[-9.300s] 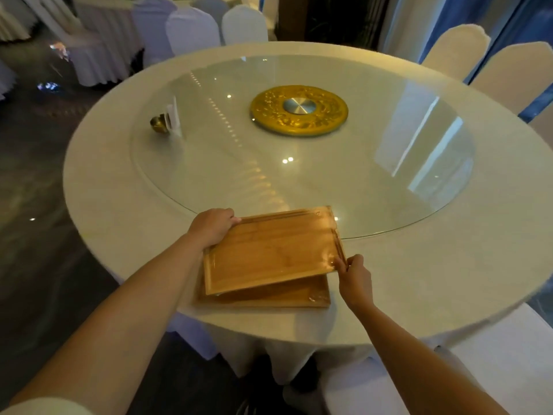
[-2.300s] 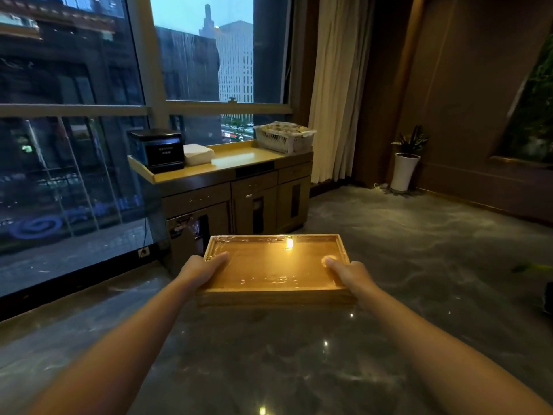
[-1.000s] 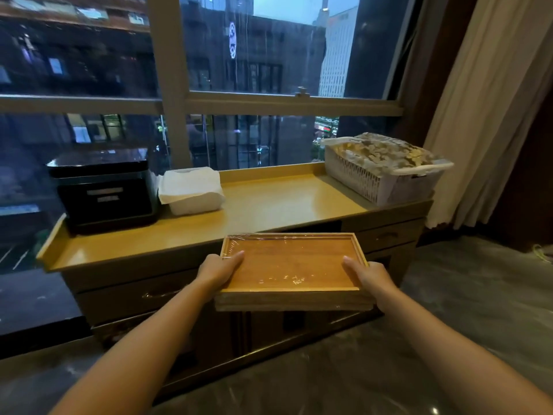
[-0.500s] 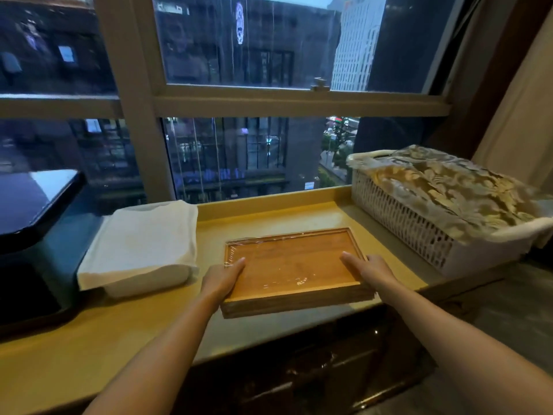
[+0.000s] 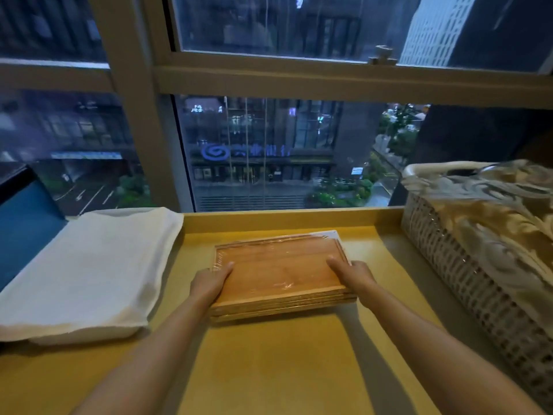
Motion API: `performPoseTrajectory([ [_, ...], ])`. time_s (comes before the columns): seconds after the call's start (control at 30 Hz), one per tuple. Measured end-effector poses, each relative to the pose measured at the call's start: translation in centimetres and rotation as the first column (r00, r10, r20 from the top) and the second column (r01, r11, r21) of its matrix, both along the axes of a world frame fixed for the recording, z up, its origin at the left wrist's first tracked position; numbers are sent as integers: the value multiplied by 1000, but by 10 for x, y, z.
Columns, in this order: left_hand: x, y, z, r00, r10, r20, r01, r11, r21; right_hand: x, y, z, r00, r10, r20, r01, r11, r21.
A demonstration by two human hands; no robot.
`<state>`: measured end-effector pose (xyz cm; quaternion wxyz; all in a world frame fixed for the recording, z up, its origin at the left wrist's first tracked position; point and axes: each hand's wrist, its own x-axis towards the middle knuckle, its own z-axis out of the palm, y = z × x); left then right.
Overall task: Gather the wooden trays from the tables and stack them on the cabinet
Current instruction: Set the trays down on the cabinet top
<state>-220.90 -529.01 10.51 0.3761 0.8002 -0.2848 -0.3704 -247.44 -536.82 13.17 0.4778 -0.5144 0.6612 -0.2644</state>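
Note:
A stack of wooden trays (image 5: 279, 269), wrapped in clear film, lies on the yellow cabinet top (image 5: 269, 363) in front of the window. My left hand (image 5: 209, 284) grips the stack's left edge, thumb on the top tray. My right hand (image 5: 353, 275) grips its right edge the same way. The stack's underside looks to rest on the cabinet top, a little short of the raised back lip.
A folded white cloth (image 5: 86, 271) lies to the left of the trays, with a dark box (image 5: 21, 217) beyond it. A white lattice basket (image 5: 484, 262) covered with a gold patterned cloth stands at the right. The window glass is right behind the cabinet.
I carried the trays from the round table across the room to the cabinet. In the last half second the stack moved farther back over the cabinet top and lower.

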Motion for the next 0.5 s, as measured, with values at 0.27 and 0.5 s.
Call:
performPoseTrajectory([
  [0.27, -1, -79, -11, 997, 84, 3, -84, 996, 37, 4, -88, -30, 999, 28, 36, -30, 998, 52],
  [0.5, 4, -119, -17, 997, 73, -30, -71, 997, 43, 7, -130, -46, 1000, 7, 26, -9, 996, 88],
])
